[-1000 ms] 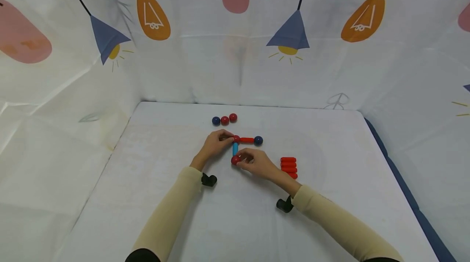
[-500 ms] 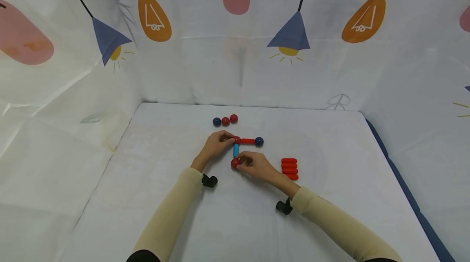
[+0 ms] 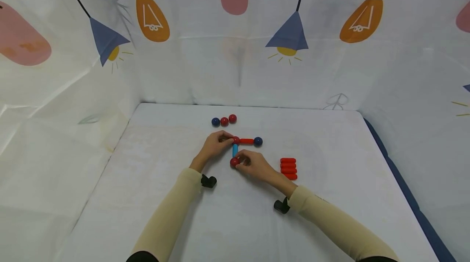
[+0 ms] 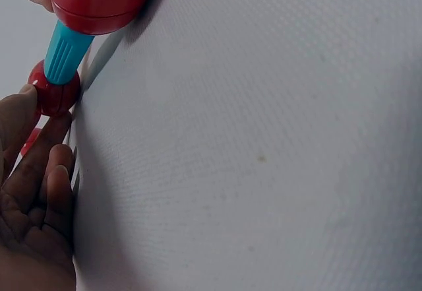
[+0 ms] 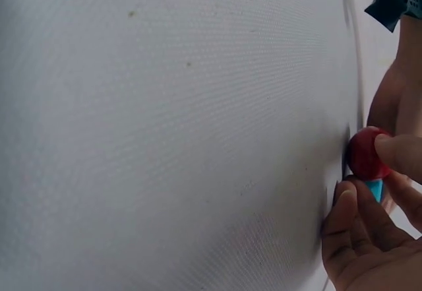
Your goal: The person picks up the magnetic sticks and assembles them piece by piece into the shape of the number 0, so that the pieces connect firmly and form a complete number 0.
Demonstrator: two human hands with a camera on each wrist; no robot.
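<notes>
My left hand point(image 3: 216, 143) pinches a red ball point(image 4: 58, 98) at the corner of a small L-shaped build. From that corner a red rod point(image 3: 247, 141) runs right to a dark blue ball point(image 3: 258, 141). A light blue rod point(image 4: 68, 52) runs from the same corner towards me and meets a second red ball point(image 5: 366, 154). That nearer ball is pinched between thumb and fingers of my right hand point(image 3: 258, 165). In the left wrist view the ribbed blue rod joins both red balls.
Beyond the build lie a dark blue ball point(image 3: 215, 122) and two red balls point(image 3: 224, 121) in a row. Several red rods point(image 3: 288, 165) are stacked side by side, right of my right hand. A printed white cloth point(image 3: 238, 70) rises behind the white table point(image 3: 165, 131).
Both hands stay on the same two red balls. The nearer red ball sits very slightly closer to me than a second ago; the rest of the build looks the same.
</notes>
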